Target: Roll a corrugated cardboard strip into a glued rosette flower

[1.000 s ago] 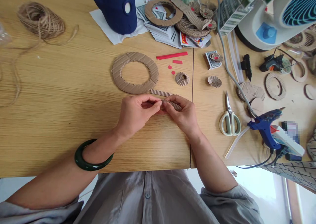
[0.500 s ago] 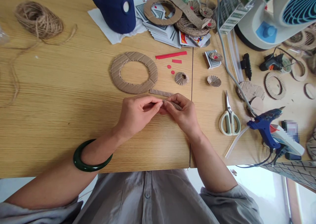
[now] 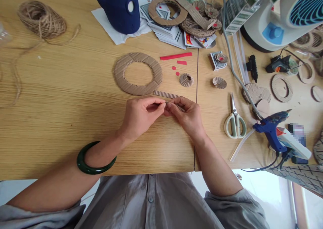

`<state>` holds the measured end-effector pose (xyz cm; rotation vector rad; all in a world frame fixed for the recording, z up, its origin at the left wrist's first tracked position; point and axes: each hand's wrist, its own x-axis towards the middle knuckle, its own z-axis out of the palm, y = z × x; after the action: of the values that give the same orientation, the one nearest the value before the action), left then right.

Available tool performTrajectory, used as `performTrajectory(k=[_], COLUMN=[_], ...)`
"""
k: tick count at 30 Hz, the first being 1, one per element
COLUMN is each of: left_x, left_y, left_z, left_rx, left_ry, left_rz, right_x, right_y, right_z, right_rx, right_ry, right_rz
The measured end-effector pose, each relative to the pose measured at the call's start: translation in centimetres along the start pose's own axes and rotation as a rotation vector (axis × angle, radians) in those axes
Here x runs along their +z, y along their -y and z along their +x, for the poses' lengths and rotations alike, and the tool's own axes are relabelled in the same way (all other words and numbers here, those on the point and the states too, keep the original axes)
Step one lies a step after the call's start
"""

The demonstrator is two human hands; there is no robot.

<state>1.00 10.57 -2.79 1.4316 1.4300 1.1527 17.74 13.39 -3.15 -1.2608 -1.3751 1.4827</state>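
My left hand [image 3: 142,116] and my right hand [image 3: 185,116] meet fingertip to fingertip above the table. Both pinch a narrow strip of corrugated cardboard [image 3: 180,108], mostly hidden behind the fingers. Just beyond them lies another ridged cardboard strip [image 3: 166,94]. A flat cardboard ring [image 3: 121,73] rests behind my left hand. Past my right hand sit a pleated cardboard rosette [image 3: 186,80] and a second rosette [image 3: 219,83]. Two small red paper dots [image 3: 177,73] and red paper strips [image 3: 176,56] lie behind the hands.
At right are scissors [image 3: 235,124], a blue glue gun [image 3: 271,129], a grey cable [image 3: 233,70] and a white fan [image 3: 267,30]. A ball of twine [image 3: 41,20] lies far left. A dark blue cap [image 3: 117,10] and playing cards [image 3: 168,37] stand at the back.
The view has shifted very slightly, so things on the table appear a little further right. Both hands keep their pinch on the strip, with only tiny finger movement.
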Motion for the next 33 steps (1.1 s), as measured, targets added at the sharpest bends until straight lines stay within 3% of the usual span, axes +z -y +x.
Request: performTrajectory(k=[5, 12, 19, 23, 33], left_x=[0.00, -0.17, -0.27, -0.22, -0.16], left_y=[0.10, 0.05, -0.07, -0.01, 0.31], left_z=[-0.07, 0.19, 0.41, 0.65, 0.64], left_rx=[0.057, -0.033, -0.124, -0.225, -0.243], left_ry=[0.004, 0.051, 0.007, 0.012, 0.074], left_rz=[0.077, -0.016, -0.105, -0.228, -0.301], right_x=[0.01, -0.29, -0.08, 0.05, -0.02], right_y=[-0.07, 0.09, 0.05, 0.39, 0.32], right_z=[0.04, 0.02, 0.08, 0.04, 0.07], right_rx=[-0.001, -0.006, 0.020, 0.049, -0.057], right_ry=[-0.023, 0.009, 0.062, 0.036, -0.036], right_rz=[-0.032, 0.025, 0.081, 0.046, -0.056])
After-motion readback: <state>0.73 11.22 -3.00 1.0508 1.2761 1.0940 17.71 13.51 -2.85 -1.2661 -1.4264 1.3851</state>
